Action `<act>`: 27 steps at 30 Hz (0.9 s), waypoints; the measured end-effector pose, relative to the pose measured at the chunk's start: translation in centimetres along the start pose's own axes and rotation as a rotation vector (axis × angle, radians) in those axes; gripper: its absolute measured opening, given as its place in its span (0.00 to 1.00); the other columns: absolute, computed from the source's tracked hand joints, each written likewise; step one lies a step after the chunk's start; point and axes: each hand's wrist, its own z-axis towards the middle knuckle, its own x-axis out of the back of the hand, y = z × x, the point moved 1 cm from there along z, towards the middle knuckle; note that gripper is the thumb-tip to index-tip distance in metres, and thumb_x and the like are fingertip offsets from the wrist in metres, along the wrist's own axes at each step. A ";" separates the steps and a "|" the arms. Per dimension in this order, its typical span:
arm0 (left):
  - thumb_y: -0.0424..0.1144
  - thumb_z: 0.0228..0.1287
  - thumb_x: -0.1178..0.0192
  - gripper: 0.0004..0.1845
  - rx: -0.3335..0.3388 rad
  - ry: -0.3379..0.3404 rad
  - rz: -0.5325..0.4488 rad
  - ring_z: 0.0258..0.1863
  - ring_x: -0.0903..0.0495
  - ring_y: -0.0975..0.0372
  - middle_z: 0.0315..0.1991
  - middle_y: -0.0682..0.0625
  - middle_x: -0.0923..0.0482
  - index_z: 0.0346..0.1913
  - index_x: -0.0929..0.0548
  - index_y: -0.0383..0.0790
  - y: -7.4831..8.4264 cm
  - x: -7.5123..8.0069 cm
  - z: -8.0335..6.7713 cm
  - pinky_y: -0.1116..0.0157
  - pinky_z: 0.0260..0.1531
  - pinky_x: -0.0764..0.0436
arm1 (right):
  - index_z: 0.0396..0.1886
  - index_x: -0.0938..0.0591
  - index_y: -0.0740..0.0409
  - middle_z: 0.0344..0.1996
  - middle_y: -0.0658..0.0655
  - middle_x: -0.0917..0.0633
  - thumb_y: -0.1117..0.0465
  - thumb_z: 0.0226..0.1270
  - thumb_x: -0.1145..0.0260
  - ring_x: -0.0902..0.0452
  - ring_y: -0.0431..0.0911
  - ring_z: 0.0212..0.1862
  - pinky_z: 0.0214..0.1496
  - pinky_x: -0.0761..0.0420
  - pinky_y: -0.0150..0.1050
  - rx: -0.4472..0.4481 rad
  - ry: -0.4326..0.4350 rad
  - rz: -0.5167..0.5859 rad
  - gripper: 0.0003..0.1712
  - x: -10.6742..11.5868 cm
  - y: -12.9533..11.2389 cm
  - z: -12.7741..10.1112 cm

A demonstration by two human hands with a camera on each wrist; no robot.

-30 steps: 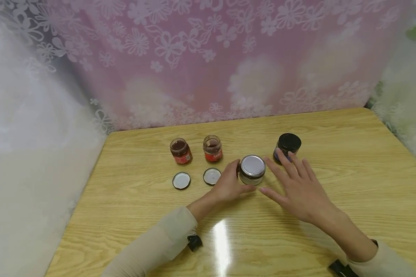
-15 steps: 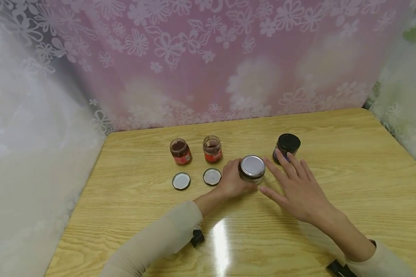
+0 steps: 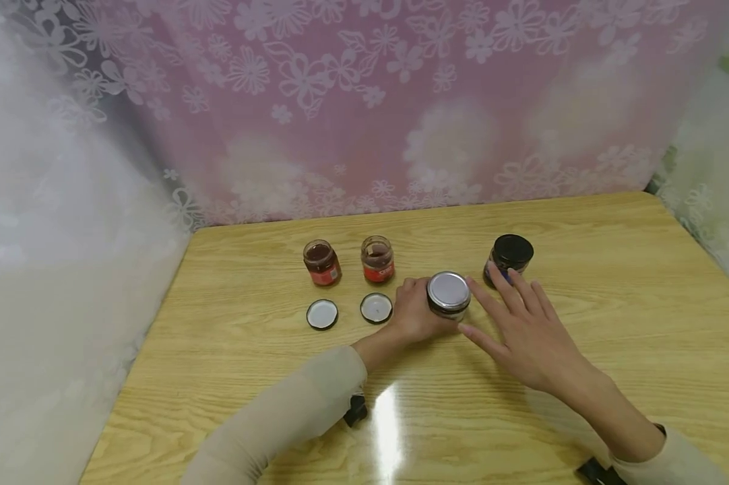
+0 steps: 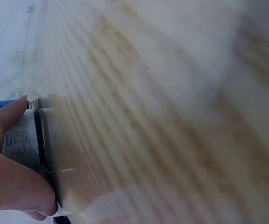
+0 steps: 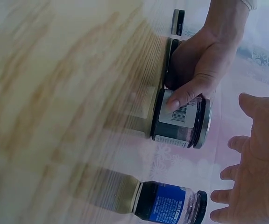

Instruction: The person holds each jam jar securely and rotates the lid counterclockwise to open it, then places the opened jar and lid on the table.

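Note:
A small glass jar with a silver lid (image 3: 449, 294) stands upright on the wooden table (image 3: 583, 222). My left hand (image 3: 418, 310) grips its side, with the thumb across the label (image 5: 181, 119). In the left wrist view the same jar (image 4: 24, 140) sits between my fingers. My right hand (image 3: 519, 323) is open with fingers spread, just right of the jar and apart from it. Its fingertips lie close to a dark jar with a black lid (image 3: 510, 254) and a blue label (image 5: 169, 203).
Two small open jars with red labels (image 3: 322, 263) (image 3: 377, 259) stand left of my hands. Their two lids (image 3: 322, 314) (image 3: 376, 308) lie inside-up in front of them. A flowered pink curtain (image 3: 364, 101) backs the table.
My left hand has wrapped closer round the silver-lidded jar. The right hand has stayed spread beside it, and the jars have kept their places.

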 end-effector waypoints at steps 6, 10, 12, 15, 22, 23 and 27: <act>0.51 0.37 0.21 0.42 0.026 -0.002 0.024 0.52 0.34 0.57 0.52 0.49 0.31 0.60 0.26 0.44 0.2 0.0 0.1 0.61 0.51 0.33 | 0.76 0.47 0.46 0.75 0.59 0.55 0.36 0.70 0.48 0.62 0.61 0.73 0.69 0.62 0.62 0.004 0.003 0.002 0.42 0.1 0.0 -0.1; 0.51 0.37 0.21 0.42 0.025 0.000 0.010 0.53 0.34 0.57 0.53 0.49 0.31 0.60 0.25 0.44 0.1 0.0 0.0 0.62 0.52 0.32 | 0.76 0.47 0.46 0.75 0.60 0.55 0.35 0.70 0.49 0.61 0.62 0.73 0.68 0.62 0.62 0.004 -0.002 -0.009 0.42 0.2 0.1 -0.2; 0.50 0.36 0.20 0.43 0.022 -0.002 -0.003 0.53 0.35 0.58 0.52 0.49 0.31 0.60 0.26 0.43 0.1 0.0 -0.1 0.62 0.52 0.32 | 0.76 0.46 0.46 0.75 0.60 0.55 0.35 0.70 0.49 0.61 0.62 0.73 0.68 0.62 0.63 0.001 -0.009 -0.014 0.42 0.3 0.2 -0.2; 0.50 0.36 0.20 0.43 0.020 -0.009 -0.024 0.53 0.35 0.58 0.52 0.49 0.32 0.59 0.26 0.43 0.1 0.1 -0.2 0.62 0.53 0.32 | 0.76 0.46 0.47 0.75 0.60 0.55 0.34 0.69 0.49 0.61 0.62 0.73 0.68 0.62 0.63 -0.006 -0.020 -0.025 0.43 0.3 0.4 -0.4; 0.49 0.36 0.20 0.42 0.009 -0.002 -0.049 0.53 0.35 0.58 0.51 0.50 0.31 0.60 0.25 0.43 -0.2 0.1 -0.2 0.62 0.53 0.32 | 0.76 0.45 0.47 0.75 0.60 0.54 0.33 0.68 0.49 0.62 0.62 0.73 0.68 0.63 0.63 -0.009 -0.033 -0.035 0.44 0.2 0.9 -0.7; 0.48 0.37 0.20 0.42 0.007 -0.004 -0.050 0.53 0.35 0.57 0.51 0.50 0.31 0.60 0.25 0.43 -0.3 0.1 -0.2 0.61 0.53 0.32 | 0.76 0.45 0.47 0.75 0.60 0.54 0.33 0.68 0.49 0.62 0.62 0.73 0.68 0.63 0.63 -0.008 -0.036 -0.036 0.44 0.2 0.9 -0.7; 0.49 0.39 0.21 0.41 -0.018 -0.013 -0.049 0.53 0.34 0.57 0.51 0.50 0.30 0.60 0.26 0.42 -0.4 0.2 -0.3 0.62 0.53 0.32 | 0.77 0.47 0.46 0.75 0.60 0.54 0.33 0.68 0.49 0.61 0.62 0.73 0.68 0.64 0.62 -0.009 -0.050 -0.030 0.43 0.1 1.1 -1.0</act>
